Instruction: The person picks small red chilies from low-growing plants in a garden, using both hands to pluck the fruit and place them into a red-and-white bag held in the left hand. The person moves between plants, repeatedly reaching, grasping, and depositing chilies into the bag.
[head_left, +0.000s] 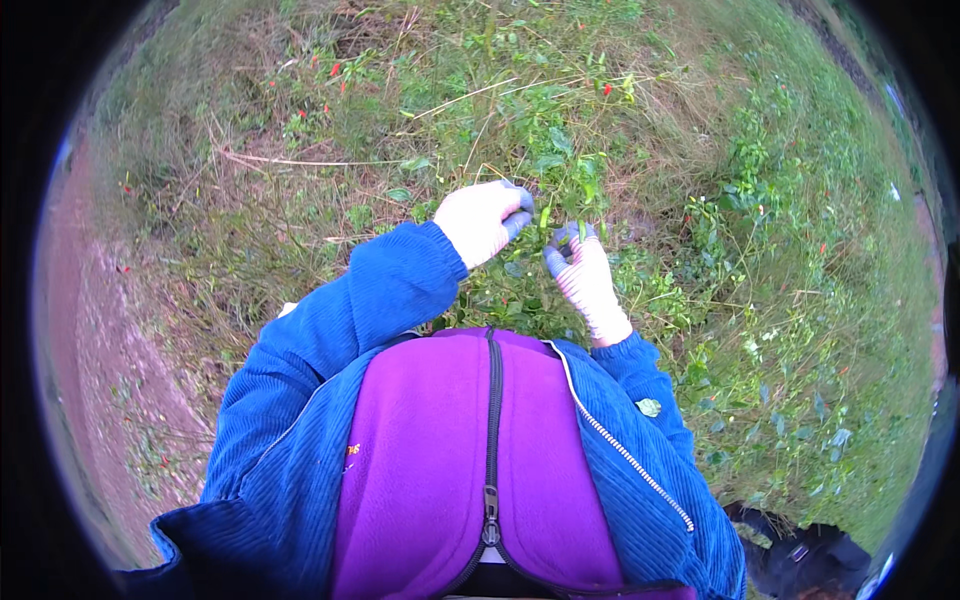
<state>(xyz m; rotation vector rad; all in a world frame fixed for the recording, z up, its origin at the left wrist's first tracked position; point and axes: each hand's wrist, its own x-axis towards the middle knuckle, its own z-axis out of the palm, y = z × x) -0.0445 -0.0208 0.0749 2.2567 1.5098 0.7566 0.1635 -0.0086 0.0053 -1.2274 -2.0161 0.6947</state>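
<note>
My left hand wears a pale knit work glove with grey-coated fingertips. Its thumb and fingers curl together beside a hanging green chili pepper; whether anything is inside them is hidden. Slightly lower and to the right, my right hand, in a matching striped glove, has its fingers bent among the stems. Another green chili pepper lies against those fingertips, but a firm grip on it cannot be made out. Both hands are at a leafy chili plant directly in front of my body.
Weeds and dry grass surround the plants, with red chili peppers scattered among them. A long dry stalk lies across the left side. Bare reddish soil borders the growth at far left. A dark fabric item with a buckle is at lower right.
</note>
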